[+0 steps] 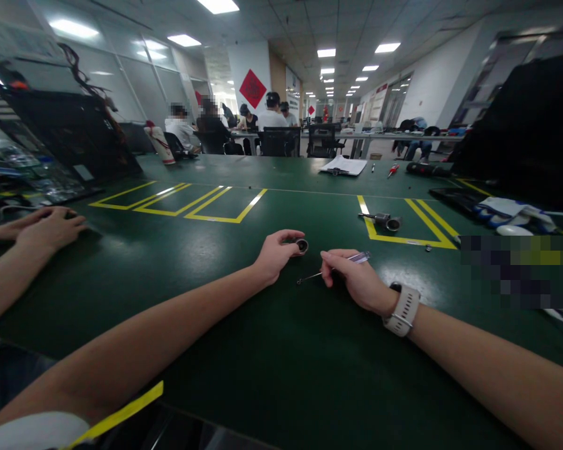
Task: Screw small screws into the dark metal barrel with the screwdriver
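Note:
My left hand (278,255) is closed, thumb and fingers pinching a small round metal part (303,246) with a dark hollow turned toward me. To its right, my right hand (351,278) grips a slim screwdriver (360,257) like a pen. Its handle is clear and its thin shaft points left and down. At the tip is a small dark piece, too small to make out. The tip is below the round part and apart from it. Farther right on the green table (281,350) lies a metal piece (385,220) with a thin shaft and a cup-shaped end.
Yellow tape (211,219) marks boxes on the table. A tiny dark part (428,248) lies by the right box. Farther back are papers (344,165) and a red screwdriver (393,170). Gloves (516,212) lie at right. Another person's hands (51,231) rest at left.

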A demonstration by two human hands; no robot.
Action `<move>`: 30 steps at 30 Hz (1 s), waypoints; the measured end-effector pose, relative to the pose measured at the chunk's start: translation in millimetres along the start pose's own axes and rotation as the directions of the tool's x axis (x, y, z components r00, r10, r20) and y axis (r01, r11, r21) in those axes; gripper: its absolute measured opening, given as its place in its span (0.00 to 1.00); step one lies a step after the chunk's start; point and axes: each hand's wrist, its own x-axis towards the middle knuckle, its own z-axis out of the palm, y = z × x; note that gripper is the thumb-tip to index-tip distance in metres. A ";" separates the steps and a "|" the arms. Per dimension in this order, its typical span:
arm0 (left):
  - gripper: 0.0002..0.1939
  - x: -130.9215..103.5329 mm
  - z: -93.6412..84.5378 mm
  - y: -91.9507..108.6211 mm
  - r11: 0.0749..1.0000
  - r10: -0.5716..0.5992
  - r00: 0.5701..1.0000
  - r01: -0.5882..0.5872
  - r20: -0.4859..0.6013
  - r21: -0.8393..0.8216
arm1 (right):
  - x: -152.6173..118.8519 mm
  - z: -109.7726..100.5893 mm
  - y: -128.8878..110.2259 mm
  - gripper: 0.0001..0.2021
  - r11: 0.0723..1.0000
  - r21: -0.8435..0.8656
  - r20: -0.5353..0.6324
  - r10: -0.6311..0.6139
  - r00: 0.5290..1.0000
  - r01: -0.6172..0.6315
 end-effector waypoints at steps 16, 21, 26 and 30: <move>0.16 4.1 -2.8 -6.8 0.997 0.066 0.997 -0.064 0.035 -0.043 | -6.8 13.4 -27.6 0.19 0.853 -0.521 -0.036 0.018 0.999 -0.034; 0.16 0.0 -1.8 -3.3 0.996 0.084 0.995 -0.081 0.061 -0.042 | -10.7 18.3 -17.5 0.19 0.768 -0.634 -0.046 -0.153 0.987 0.090; 0.14 -2.5 0.5 -0.6 0.994 0.064 0.996 -0.059 0.054 -0.090 | -11.8 14.9 -10.2 0.17 0.746 -0.631 -0.081 -0.334 0.939 0.211; 0.14 -3.6 2.0 1.1 0.992 0.054 0.997 -0.048 0.048 -0.114 | -10.5 13.9 -9.6 0.14 0.710 -0.651 -0.084 -0.421 0.903 0.270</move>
